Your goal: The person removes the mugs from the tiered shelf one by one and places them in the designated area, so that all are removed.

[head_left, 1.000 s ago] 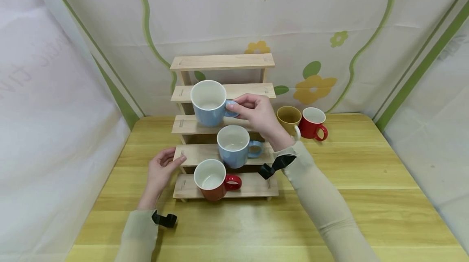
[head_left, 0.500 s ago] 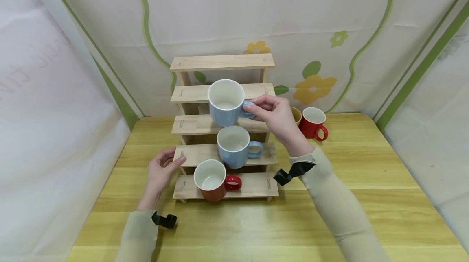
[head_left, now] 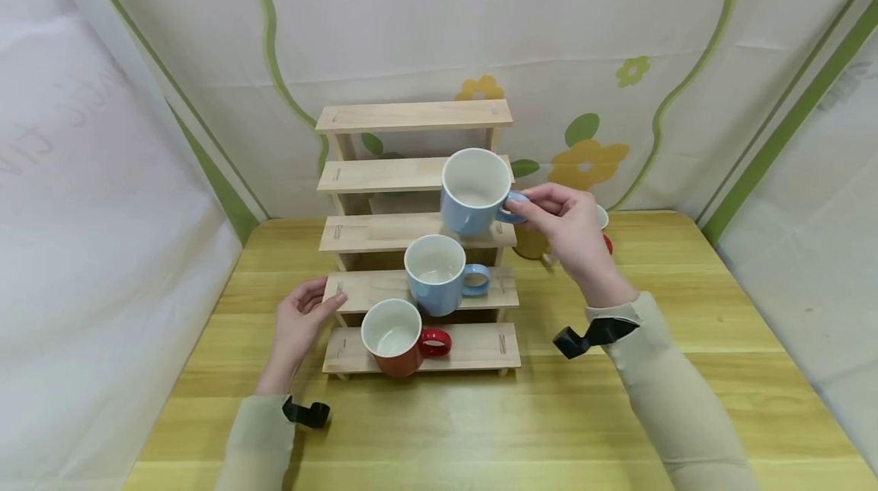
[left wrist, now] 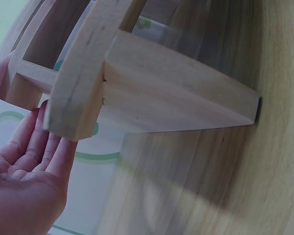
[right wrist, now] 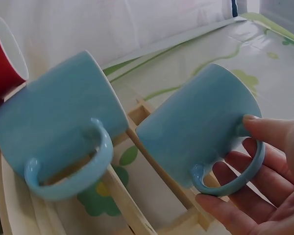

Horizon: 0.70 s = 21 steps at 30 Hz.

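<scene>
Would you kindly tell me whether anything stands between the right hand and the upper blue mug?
Nothing visible does: the right hand grips the upper blue mug directly by its handle. The lower blue mug and the red-handled mug sit on lower shelves, not between them.

L hand (left wrist: 32,181), palm twd cam, holds end of wooden shelf rack (left wrist: 176,88); rack on wood-grain tabletop (left wrist: 284,152), white cloth (left wrist: 95,178) w/ green lines behind.
</scene>
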### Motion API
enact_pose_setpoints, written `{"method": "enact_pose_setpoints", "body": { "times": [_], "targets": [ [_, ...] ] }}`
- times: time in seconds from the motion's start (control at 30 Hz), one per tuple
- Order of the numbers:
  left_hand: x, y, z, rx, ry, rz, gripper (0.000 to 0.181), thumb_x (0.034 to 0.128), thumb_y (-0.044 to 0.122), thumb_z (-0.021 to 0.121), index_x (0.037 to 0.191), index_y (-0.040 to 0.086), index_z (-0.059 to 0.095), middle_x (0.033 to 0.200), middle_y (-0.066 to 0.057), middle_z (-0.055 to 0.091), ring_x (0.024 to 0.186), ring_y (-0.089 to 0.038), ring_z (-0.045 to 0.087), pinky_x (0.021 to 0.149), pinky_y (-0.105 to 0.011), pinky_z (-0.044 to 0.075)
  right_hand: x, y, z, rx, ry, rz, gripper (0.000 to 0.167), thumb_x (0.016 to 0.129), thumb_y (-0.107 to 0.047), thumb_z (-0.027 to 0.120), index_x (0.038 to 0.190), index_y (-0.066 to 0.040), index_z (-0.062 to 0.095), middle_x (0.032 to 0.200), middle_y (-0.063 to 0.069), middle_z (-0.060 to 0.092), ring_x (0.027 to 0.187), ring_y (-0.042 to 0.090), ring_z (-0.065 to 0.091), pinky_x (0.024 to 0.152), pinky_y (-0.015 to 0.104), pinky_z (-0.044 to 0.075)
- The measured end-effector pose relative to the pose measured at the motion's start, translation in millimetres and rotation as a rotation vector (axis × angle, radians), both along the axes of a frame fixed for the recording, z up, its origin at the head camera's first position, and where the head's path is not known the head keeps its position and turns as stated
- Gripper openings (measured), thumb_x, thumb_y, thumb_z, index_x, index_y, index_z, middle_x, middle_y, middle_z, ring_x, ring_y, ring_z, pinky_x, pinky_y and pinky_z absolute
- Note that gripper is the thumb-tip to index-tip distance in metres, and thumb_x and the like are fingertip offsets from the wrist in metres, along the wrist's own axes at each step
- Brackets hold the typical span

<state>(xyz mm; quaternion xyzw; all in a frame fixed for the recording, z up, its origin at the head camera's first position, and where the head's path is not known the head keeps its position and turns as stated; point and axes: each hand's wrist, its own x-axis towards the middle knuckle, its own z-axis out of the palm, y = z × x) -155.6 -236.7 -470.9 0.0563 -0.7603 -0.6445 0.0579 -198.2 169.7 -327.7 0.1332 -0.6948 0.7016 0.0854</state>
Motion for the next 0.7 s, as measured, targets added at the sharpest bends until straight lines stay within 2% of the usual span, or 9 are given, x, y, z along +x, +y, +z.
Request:
{"method": "enact_pose_setpoints", "body": {
  "times": [0.17, 0.37, 0.7],
  "targets": [
    [0.4, 0.4, -0.1, 0.002, 0.01, 0.001, 0.05, 0.0897, 0.014, 0.082, 0.131, -0.003, 0.06, 0.125, -0.014, 0.064, 0.107, -0.014, 0.06, 0.089, -0.018, 0.052, 2.7, 18.5, -5.8, -0.04, 0.022, -0.026, 0.017, 0.091, -0.008, 0.079, 0.1, 0.005, 0.074, 0.093, 0.01, 0.076, 0.08, 0.021, 0.073, 0.071, 0.027, 0.061],
    [0.7, 0.2, -0.1, 0.004, 0.009, 0.001, 0.05, 0.0893, 0.013, 0.082, 0.131, -0.003, 0.06, 0.126, -0.015, 0.063, 0.108, -0.015, 0.06, 0.089, -0.019, 0.053, 9.8, 39.5, -12.5, -0.139, 0.008, -0.029, 0.011, 0.091, 0.0, 0.076, 0.099, 0.007, 0.073, 0.094, 0.011, 0.076, 0.083, 0.022, 0.075, 0.076, 0.033, 0.06],
    [0.3, -1.1, -0.1, 0.002, -0.005, -0.011, 0.053, 0.0898, 0.016, 0.082, 0.134, -0.003, 0.058, 0.13, -0.018, 0.061, 0.11, -0.015, 0.059, 0.089, -0.019, 0.053, 25.2, 72.0, -23.5, -0.238, -0.045, -0.09, 0.004, 0.092, 0.003, 0.074, 0.095, 0.005, 0.073, 0.094, 0.011, 0.076, 0.085, 0.018, 0.075, 0.074, 0.03, 0.06]
  ]
}}
